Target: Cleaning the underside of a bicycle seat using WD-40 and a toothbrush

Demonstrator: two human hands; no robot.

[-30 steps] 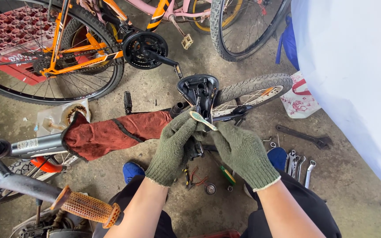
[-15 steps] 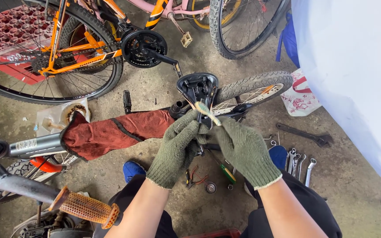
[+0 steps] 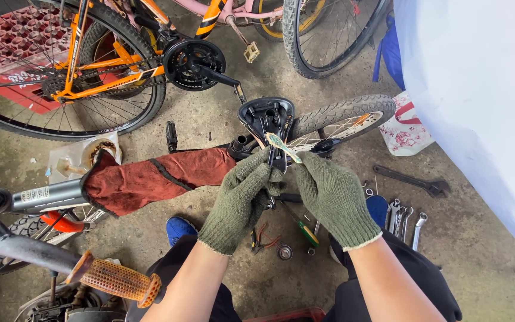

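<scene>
Both my hands wear green knitted gloves and meet at the middle of an upturned bicycle. My left hand (image 3: pixel 241 197) grips a part of the frame just below the black saddle (image 3: pixel 266 114), which is seen from its underside. My right hand (image 3: pixel 332 197) holds a small toothbrush (image 3: pixel 282 146) with a pale green head, pointed at the saddle's clamp. A dark red cloth (image 3: pixel 150 177) is draped over the frame tube to the left. The small rear wheel (image 3: pixel 344 122) lies behind the saddle.
An orange bicycle (image 3: pixel 90 65) and a pink one stand at the back by a red crate (image 3: pixel 7 42). Several spanners (image 3: pixel 403 217), a long wrench (image 3: pixel 409 179), pliers (image 3: pixel 263 238) and a screwdriver lie on the concrete floor. An orange handlebar grip (image 3: pixel 114 279) is near left.
The toothbrush head has shifted slightly along the saddle clamp, and my hands have stayed in nearly the same place.
</scene>
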